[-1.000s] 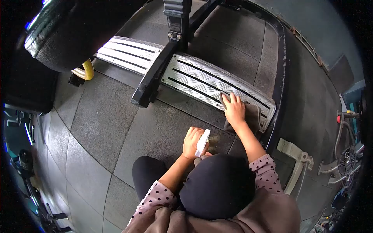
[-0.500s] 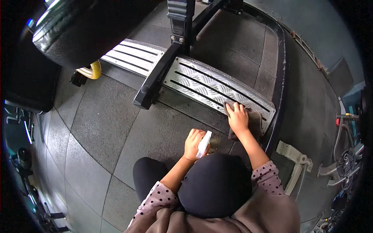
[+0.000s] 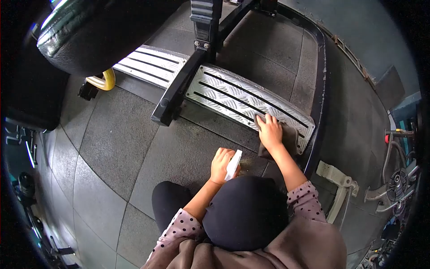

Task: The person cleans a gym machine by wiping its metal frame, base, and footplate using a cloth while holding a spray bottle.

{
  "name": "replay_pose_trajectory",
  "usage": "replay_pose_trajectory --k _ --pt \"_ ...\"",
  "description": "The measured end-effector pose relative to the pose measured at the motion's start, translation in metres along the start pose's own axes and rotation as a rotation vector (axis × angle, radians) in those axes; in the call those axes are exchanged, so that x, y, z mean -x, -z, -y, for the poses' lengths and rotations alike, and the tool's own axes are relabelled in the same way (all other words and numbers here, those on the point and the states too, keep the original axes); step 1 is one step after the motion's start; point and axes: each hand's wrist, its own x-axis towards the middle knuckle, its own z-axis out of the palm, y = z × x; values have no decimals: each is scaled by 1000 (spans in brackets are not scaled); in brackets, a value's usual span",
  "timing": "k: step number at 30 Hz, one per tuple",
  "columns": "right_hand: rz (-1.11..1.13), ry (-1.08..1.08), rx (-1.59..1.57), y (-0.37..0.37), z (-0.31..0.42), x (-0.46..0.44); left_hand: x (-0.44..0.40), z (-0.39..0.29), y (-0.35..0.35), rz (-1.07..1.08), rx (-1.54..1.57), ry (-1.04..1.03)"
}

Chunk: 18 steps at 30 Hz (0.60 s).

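Note:
My right hand (image 3: 270,133) presses a dark brown cloth (image 3: 290,136) onto the right end of the silver diamond-tread footplate (image 3: 242,96). Its fingers point away from me, and part of the cloth hangs over the plate's near edge. Lower and to the left, my left hand (image 3: 221,165) is closed around what looks like a spray bottle (image 3: 233,165). Only its white top shows clearly; my hand and knee hide most of the rest.
A black frame beam (image 3: 179,92) separates this plate from a second treaded plate (image 3: 150,65). A black padded cushion (image 3: 103,36) overhangs the upper left, near a yellow handle (image 3: 107,80). The black curved frame tube (image 3: 323,85) and a cream metal bracket (image 3: 333,172) are at right.
The view has shifted slightly. My right hand has slid a little left and away from me with the cloth; my left hand keeps its hold.

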Motion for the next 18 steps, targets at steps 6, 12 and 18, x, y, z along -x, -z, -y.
replay_pose_trajectory --k 6,12,18 --pt "-21 -16 30 0 7 -4 0 -1 4 19 13 3" --pt "-54 16 63 -5 3 6 1 1 0 -2 -12 2" --pt "-60 38 153 -5 16 -14 1 2 1 24 -26 0"
